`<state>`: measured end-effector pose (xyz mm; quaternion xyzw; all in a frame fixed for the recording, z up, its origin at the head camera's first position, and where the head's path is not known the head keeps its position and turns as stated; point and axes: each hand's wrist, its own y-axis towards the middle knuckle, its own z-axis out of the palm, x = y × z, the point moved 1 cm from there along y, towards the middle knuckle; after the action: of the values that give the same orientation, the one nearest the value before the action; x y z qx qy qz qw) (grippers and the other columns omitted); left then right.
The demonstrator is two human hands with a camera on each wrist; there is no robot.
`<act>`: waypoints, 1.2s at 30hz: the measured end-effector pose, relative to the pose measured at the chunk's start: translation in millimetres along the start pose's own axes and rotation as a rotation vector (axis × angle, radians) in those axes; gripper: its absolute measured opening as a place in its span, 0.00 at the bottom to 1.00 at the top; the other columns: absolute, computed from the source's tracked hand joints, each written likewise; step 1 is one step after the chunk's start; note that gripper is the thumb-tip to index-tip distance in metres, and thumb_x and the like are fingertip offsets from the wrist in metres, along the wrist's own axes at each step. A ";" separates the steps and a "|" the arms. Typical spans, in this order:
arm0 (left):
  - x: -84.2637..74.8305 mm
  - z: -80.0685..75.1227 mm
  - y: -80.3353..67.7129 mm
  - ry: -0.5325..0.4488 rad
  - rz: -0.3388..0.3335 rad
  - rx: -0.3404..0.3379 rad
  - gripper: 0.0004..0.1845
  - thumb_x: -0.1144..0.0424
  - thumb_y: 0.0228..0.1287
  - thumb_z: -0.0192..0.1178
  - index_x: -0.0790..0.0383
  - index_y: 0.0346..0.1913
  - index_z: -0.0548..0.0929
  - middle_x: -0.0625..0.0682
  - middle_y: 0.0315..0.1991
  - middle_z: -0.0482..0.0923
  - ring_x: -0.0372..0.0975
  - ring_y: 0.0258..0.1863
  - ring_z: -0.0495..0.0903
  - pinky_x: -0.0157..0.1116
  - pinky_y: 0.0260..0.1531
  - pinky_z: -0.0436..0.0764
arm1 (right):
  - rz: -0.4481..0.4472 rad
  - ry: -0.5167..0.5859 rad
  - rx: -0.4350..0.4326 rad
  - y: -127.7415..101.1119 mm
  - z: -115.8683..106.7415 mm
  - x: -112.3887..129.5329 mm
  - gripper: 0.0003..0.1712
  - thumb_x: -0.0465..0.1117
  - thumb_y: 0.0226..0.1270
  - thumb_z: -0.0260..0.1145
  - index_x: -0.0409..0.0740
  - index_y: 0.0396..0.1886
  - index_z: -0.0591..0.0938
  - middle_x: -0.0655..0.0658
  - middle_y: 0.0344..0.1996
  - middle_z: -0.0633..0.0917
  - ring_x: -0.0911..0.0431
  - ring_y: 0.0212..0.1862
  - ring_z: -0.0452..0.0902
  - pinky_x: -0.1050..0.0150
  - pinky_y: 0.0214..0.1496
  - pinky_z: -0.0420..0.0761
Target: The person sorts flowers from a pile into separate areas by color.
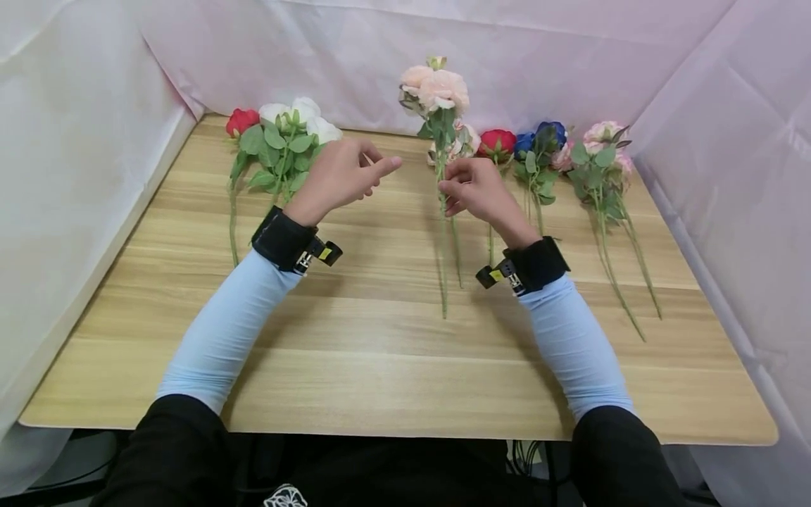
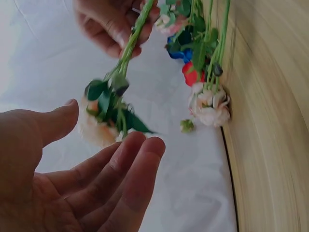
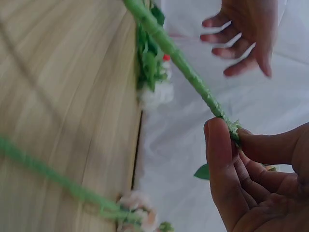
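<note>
In the head view, my right hand point(image 1: 476, 189) pinches the green stem of an artificial flower with pale peach blooms point(image 1: 443, 90), which stands upright above the table. The right wrist view shows thumb and fingers on the stem point(image 3: 181, 63). My left hand point(image 1: 345, 172) is to the left of it, holding nothing, its fingers relaxed and spread apart. Left of that hand lie white flowers point(image 1: 307, 116) and a red flower point(image 1: 242, 121) with green leaves. Behind the held stem, another pale pink flower point(image 1: 465, 141) lies on the table.
Right of the right hand lie a red flower point(image 1: 497, 143), blue flowers point(image 1: 550, 134) and pink flowers point(image 1: 602, 134), stems toward the front. The wooden table point(image 1: 380, 366) is bordered by white cloth point(image 1: 538, 49) at the back and sides.
</note>
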<state>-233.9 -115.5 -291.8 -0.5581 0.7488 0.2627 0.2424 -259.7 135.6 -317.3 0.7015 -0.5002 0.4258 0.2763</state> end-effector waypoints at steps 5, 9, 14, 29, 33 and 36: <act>6.3 -4.0 2.1 0.007 -0.031 0.001 0.25 0.38 0.73 0.58 0.55 0.52 0.88 0.53 0.35 0.88 0.46 0.30 0.88 0.39 0.32 0.81 | 0.065 -0.089 0.022 15.8 -25.6 -17.3 0.17 0.37 0.79 0.60 0.31 0.60 0.77 0.35 0.45 0.84 0.59 0.28 0.84 0.63 0.39 0.89; 9.0 -5.1 1.6 0.023 -0.042 0.013 0.26 0.37 0.73 0.57 0.56 0.53 0.89 0.53 0.36 0.89 0.46 0.30 0.88 0.39 0.33 0.81 | 0.108 -0.144 0.038 27.0 -39.5 -24.8 0.17 0.38 0.81 0.58 0.32 0.60 0.78 0.35 0.47 0.80 0.60 0.29 0.84 0.58 0.44 0.89; 9.0 -5.4 1.4 0.041 -0.051 0.031 0.27 0.37 0.73 0.57 0.57 0.55 0.88 0.54 0.37 0.89 0.45 0.30 0.88 0.41 0.34 0.82 | 0.171 -0.149 0.054 37.8 -45.4 -32.7 0.18 0.39 0.81 0.57 0.33 0.62 0.76 0.39 0.48 0.78 0.60 0.30 0.84 0.59 0.46 0.89; 11.6 -0.3 4.9 0.087 -0.033 0.038 0.25 0.40 0.74 0.58 0.58 0.52 0.87 0.55 0.30 0.89 0.43 0.26 0.87 0.41 0.36 0.79 | 0.279 -0.172 0.036 47.1 -34.7 -55.6 0.18 0.37 0.81 0.56 0.32 0.62 0.77 0.37 0.49 0.80 0.54 0.35 0.84 0.53 0.51 0.89; 12.6 0.4 4.6 0.092 -0.026 0.040 0.24 0.40 0.74 0.58 0.58 0.51 0.88 0.54 0.29 0.88 0.44 0.25 0.87 0.41 0.37 0.79 | 0.285 -0.157 0.040 42.6 -33.8 -55.3 0.14 0.38 0.83 0.52 0.33 0.56 0.77 0.34 0.54 0.81 0.49 0.40 0.86 0.52 0.53 0.87; 13.3 0.8 4.0 0.092 -0.027 0.041 0.24 0.41 0.74 0.58 0.58 0.50 0.88 0.54 0.29 0.88 0.45 0.27 0.87 0.41 0.36 0.79 | 0.287 -0.128 0.040 39.4 -32.8 -55.8 0.11 0.39 0.84 0.50 0.38 0.49 0.76 0.33 0.53 0.84 0.48 0.41 0.88 0.51 0.52 0.86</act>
<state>-241.1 -123.4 -300.6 -0.5748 0.7566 0.2183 0.2228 -314.9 174.6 -351.7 0.6541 -0.6033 0.4251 0.1660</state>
